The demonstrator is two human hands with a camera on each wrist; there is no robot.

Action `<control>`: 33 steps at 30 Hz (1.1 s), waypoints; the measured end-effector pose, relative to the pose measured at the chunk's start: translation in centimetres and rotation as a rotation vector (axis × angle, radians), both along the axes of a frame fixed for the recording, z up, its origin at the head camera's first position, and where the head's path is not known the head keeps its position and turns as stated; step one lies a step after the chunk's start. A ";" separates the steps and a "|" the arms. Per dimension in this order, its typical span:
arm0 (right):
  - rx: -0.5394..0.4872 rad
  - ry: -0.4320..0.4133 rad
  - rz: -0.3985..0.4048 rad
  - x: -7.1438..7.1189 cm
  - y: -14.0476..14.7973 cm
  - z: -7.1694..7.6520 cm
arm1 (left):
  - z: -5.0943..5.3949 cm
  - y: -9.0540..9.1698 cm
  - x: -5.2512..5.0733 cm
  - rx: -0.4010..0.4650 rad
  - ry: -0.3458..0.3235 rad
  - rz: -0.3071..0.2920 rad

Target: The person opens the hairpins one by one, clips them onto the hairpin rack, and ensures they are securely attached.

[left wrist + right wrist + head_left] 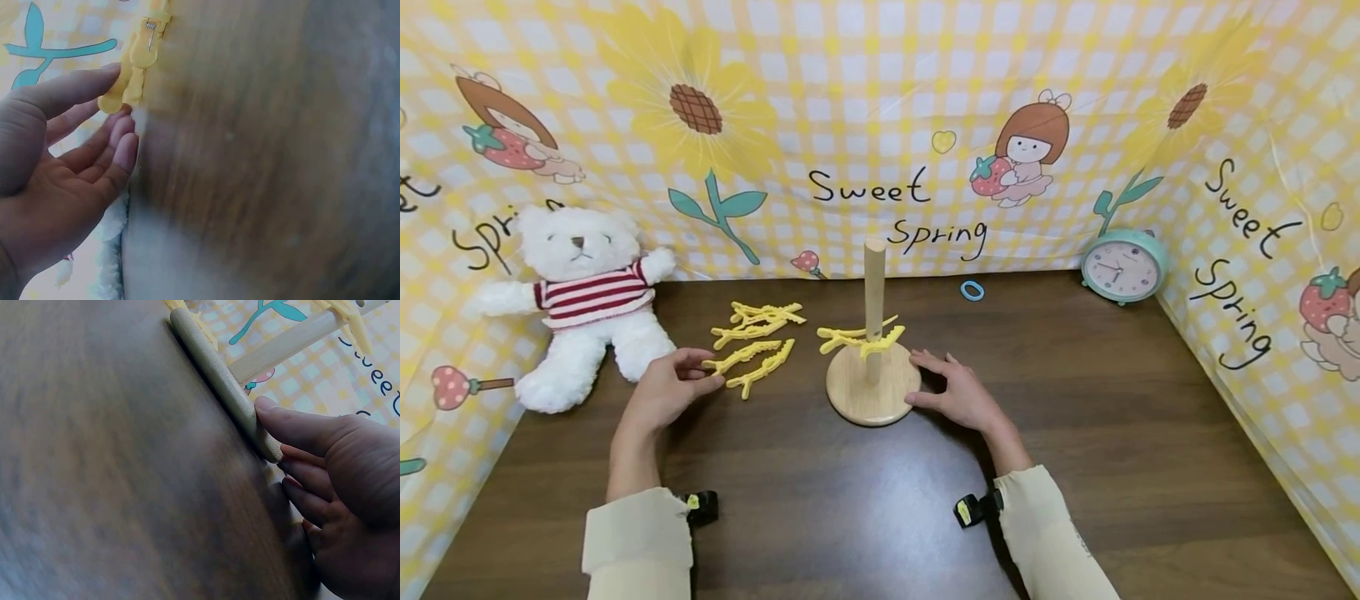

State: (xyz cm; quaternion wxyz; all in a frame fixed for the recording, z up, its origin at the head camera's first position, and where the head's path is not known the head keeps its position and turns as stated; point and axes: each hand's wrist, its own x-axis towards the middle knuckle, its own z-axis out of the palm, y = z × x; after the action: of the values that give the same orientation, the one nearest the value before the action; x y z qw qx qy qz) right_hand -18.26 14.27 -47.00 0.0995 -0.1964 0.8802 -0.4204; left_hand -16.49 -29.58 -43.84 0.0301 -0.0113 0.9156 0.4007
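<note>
My left hand [664, 385] pinches the handle end of a yellow alligator hair clip [733, 357] between thumb and fingers. In the left wrist view the clip's [145, 53] metal spring shows. Beside it on the table lie several more yellow hair clips [765, 365]. A wooden stand [859, 402] with a round base and an upright post [874, 287] is to the right. Yellow hair clips [880, 342] are clipped on its post, sticking out sideways. My right hand [958, 392] holds the base rim [219, 378] at its right side, thumb on top.
A white teddy bear [598, 292] in a striped shirt leans against the patterned cloth at the left. A blue ring [972, 290] lies behind the stand. At the back right stands a mint green alarm clock [1124, 265]. The tabletop [850, 508] is dark wood.
</note>
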 end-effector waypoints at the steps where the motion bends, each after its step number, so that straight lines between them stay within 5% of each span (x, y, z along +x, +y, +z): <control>1: 0.001 0.000 0.000 0.0 0.0 0.0 | 0.1 0.0 0.0 -0.003 0.019 0.011; 11: 0.014 0.008 -0.001 0.0 0.2 -0.1 | 1.2 1.3 0.1 0.073 0.199 0.104; 16: 0.013 0.009 0.000 0.0 0.1 0.0 | 1.4 1.8 0.1 0.206 0.247 0.138; 23: 0.007 0.023 0.014 0.0 0.1 0.1 | 2.0 3.3 -0.1 0.286 0.362 0.038; 33: 0.009 0.015 0.010 0.1 0.1 0.1 | 3.7 5.9 -0.2 0.434 0.453 -0.023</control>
State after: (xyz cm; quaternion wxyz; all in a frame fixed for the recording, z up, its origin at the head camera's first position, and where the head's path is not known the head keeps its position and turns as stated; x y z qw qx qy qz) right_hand -18.14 14.35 -46.86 0.0959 -0.2035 0.8818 -0.4144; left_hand -16.68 -23.66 -40.11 -0.1682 0.0955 0.7922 0.5788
